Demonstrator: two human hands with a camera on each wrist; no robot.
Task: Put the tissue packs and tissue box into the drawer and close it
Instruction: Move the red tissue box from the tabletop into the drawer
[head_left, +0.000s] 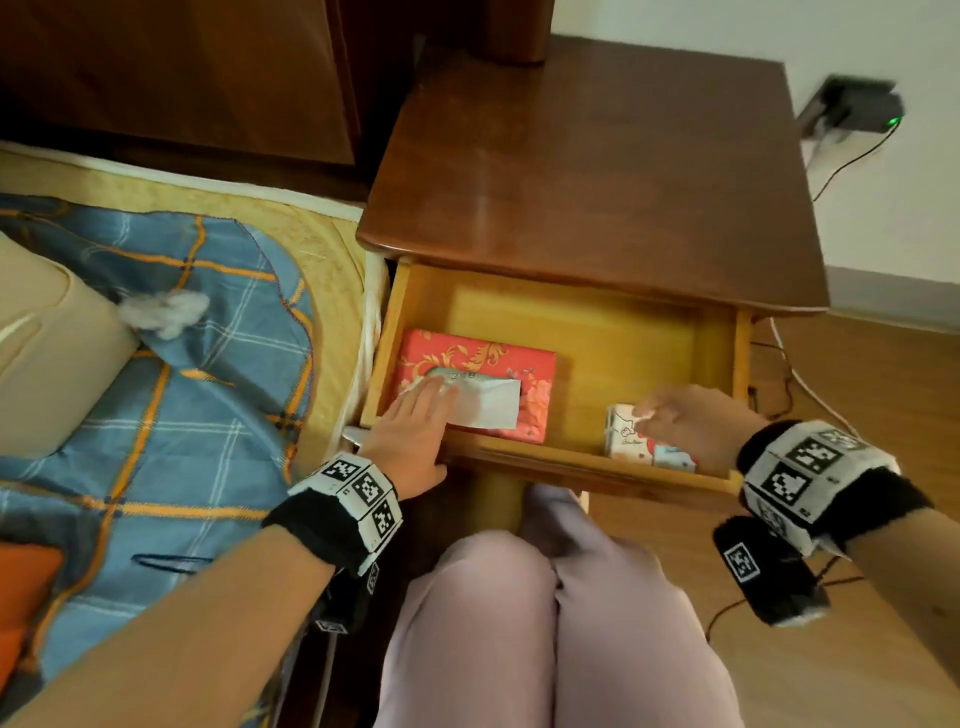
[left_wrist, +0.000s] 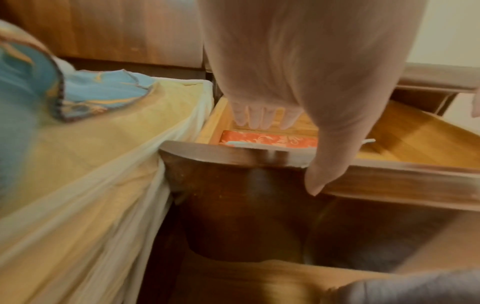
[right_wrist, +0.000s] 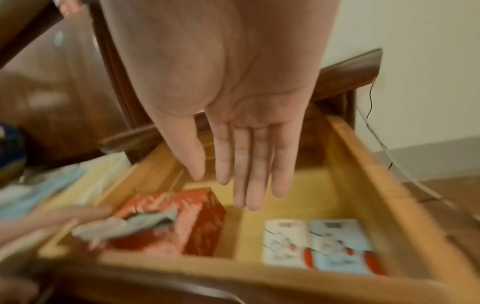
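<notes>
The nightstand drawer (head_left: 597, 332) stands pulled out. A red patterned tissue box (head_left: 498, 364) (right_wrist: 197, 222) lies in its left half with a white tissue sticking out of the top. My left hand (head_left: 431, 426) lies flat there: its straight fingers (left_wrist: 255, 117) rest on the tissue and box, and the thumb hangs over the drawer front. Two small tissue packs (head_left: 628, 441) (right_wrist: 319, 244) lie side by side at the front right of the drawer. My right hand (head_left: 675, 421) (right_wrist: 244, 174) hovers just above them with its fingers straight and holds nothing.
The nightstand top (head_left: 597, 171) is dark wood. A bed with a blue checked blanket (head_left: 182, 338), a beige pillow (head_left: 47, 364) and a crumpled tissue (head_left: 166, 312) borders the drawer's left side. My knees (head_left: 545, 597) are in front of the drawer. Cables (head_left: 800, 379) run along the floor at the right.
</notes>
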